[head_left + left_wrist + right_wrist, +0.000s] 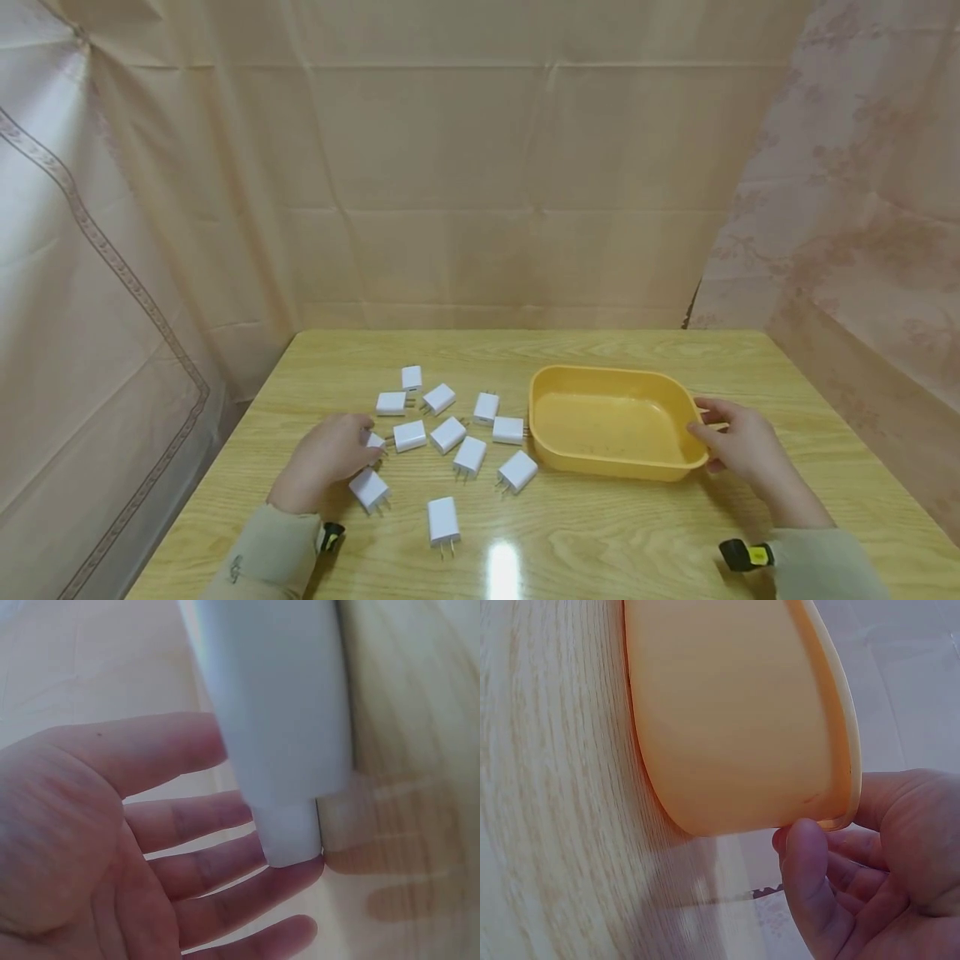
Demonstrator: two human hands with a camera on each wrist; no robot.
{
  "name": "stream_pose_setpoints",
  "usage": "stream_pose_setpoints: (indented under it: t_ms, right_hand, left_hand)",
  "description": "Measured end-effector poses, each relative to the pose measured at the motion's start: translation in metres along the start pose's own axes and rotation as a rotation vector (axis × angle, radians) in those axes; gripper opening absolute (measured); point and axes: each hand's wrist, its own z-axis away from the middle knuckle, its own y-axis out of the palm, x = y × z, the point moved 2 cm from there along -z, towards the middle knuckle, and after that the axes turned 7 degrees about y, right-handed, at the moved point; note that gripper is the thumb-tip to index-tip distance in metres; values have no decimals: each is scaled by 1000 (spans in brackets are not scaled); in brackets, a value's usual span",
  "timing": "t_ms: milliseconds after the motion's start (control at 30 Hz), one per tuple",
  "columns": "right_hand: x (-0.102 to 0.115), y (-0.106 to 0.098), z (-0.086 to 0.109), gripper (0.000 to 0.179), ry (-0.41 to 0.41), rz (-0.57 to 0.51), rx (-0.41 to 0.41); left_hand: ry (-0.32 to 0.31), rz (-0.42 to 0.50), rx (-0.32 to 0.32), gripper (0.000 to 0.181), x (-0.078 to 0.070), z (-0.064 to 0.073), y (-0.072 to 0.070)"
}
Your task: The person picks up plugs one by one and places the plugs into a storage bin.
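Several white plug-in chargers lie loose on the left half of the wooden table. My left hand [327, 456] pinches one white charger [374, 442] between thumb and fingers, down at the tabletop. In the left wrist view, a nearer charger [277, 697] covers the thumb tip and part of the held charger [291, 838]. Another charger [370, 490] lies just below that hand in the head view. My right hand [744, 442] grips the right end of a yellow plastic basin [611, 423], thumb and fingers at its rim. The basin's inside is bare.
More chargers lie between the hands, such as one charger [443, 522] nearest me and one charger [509, 430] with its prongs close to the basin's left wall. Beige cloth [480, 183] hangs behind the wooden table [585, 542] and along both sides.
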Motion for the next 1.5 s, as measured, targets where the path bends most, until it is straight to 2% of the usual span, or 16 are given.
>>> stream_pose_setpoints:
  t_ms: [267, 767, 1167, 1500]
  right_hand:
    - [2, -2, 0, 61, -34, 1, -24]
    - [2, -4, 1, 59, -49, 7, -36]
    - [2, -1, 1, 59, -52, 0, -28]
    - [1, 0, 1, 61, -21, 7, -10]
  left_hand:
    - [-26, 3, 26, 47, -2, -3, -3]
    - [10, 18, -5, 45, -4, 0, -10]
    - [44, 17, -44, 47, -11, 11, -26]
    - [15, 25, -52, 48, -12, 11, -22]
